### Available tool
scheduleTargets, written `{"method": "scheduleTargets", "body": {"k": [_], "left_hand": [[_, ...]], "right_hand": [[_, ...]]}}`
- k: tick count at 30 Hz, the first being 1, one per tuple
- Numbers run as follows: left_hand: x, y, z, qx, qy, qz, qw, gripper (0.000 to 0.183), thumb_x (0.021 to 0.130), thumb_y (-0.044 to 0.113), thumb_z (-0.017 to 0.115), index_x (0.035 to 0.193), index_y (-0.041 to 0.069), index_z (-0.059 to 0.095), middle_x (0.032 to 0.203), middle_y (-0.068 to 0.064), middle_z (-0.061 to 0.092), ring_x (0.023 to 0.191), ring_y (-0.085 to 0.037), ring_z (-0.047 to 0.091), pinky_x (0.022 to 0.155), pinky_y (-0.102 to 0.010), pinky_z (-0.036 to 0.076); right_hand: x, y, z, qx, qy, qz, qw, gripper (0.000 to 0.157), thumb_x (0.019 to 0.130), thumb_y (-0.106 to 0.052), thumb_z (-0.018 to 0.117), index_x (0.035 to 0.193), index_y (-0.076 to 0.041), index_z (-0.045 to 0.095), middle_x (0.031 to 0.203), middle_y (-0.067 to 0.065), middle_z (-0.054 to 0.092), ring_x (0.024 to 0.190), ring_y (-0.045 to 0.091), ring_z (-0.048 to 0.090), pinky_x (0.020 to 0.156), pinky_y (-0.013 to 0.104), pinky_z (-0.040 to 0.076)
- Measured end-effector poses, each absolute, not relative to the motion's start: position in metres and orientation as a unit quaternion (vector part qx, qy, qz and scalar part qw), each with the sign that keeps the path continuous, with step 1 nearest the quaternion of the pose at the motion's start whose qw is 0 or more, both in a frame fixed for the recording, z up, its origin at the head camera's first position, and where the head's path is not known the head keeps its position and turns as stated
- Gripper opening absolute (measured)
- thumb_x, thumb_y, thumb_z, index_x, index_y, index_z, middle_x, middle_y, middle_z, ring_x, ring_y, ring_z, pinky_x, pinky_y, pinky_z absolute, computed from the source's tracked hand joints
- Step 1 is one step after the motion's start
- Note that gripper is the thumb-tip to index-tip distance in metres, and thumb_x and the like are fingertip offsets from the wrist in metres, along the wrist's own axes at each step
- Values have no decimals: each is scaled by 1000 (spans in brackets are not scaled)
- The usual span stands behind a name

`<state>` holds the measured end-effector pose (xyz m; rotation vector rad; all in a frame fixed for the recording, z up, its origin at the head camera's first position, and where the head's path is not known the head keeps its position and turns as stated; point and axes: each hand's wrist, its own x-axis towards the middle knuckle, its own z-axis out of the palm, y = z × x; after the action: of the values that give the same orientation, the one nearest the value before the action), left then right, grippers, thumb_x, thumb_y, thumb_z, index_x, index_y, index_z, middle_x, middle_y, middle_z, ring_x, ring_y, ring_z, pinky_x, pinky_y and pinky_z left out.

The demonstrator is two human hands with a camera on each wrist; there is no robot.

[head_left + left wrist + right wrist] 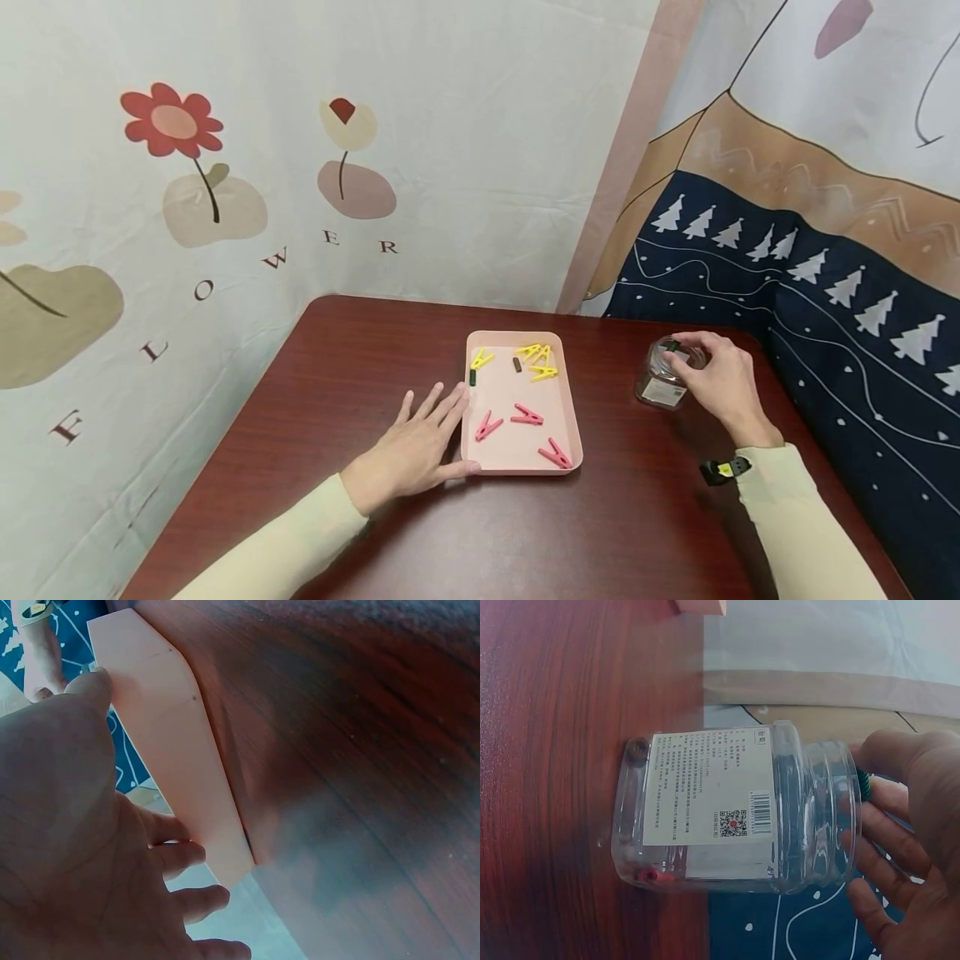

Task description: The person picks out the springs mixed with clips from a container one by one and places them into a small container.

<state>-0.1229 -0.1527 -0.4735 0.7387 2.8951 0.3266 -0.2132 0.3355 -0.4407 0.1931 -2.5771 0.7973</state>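
A pink tray [517, 467] holds several yellow clothespins [544, 372], three pink clothespins [527, 414], a dark green piece [472, 377] and a dark brown piece [517, 365]. My left hand [415, 446] lies along its left side, fingers spread and fairly straight, fingertips and thumb at the rim. To the right, a clear jar [660, 390] stands upright without a lid. My right hand [718, 375] is at its mouth, pinching a small green ribbed piece [865, 784] mostly hidden by the fingers. Inside the jar's bottom sit a red piece [654, 875] and a dark brown one [637, 749].
The dark red wooden table [360, 358] carries tray and jar. A pale curtain with printed flowers [465, 167] hangs behind it, and a navy cloth with white trees [840, 350] hangs along the right edge. A dark band [724, 471] is on the right wrist.
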Motion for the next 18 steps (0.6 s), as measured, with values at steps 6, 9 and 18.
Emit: {"method": "scheduleTargets", "body": {"k": [6,9,18], "left_hand": [[-123,-153,-473,245,961,107,69,111,108,74,69,185,4,29,196,-13,25,180,-50,27,140,-83,23],[-123,-153,-473,246,961,109,68,112,108,74,69,185,4,29,196,-13,25,180,-50,27,140,-83,23],[-123,-153,-474,244,961,110,69,112,108,75,68,186,5,26,197,-12,24,181,-49,26,140,-83,22]], "right_hand": [[-214,337,-443,59,-934,284,210,35,106,-24,87,135,-4,82,127,28,83,106,43,75,78,5,39],[-214,337,-444,59,-932,288,211,36,106,-24,87,135,-3,83,127,28,83,105,43,76,77,4,39],[-213,336,-445,51,-931,297,207,36,107,-24,87,137,-4,82,129,29,83,105,44,77,78,0,38]]}}
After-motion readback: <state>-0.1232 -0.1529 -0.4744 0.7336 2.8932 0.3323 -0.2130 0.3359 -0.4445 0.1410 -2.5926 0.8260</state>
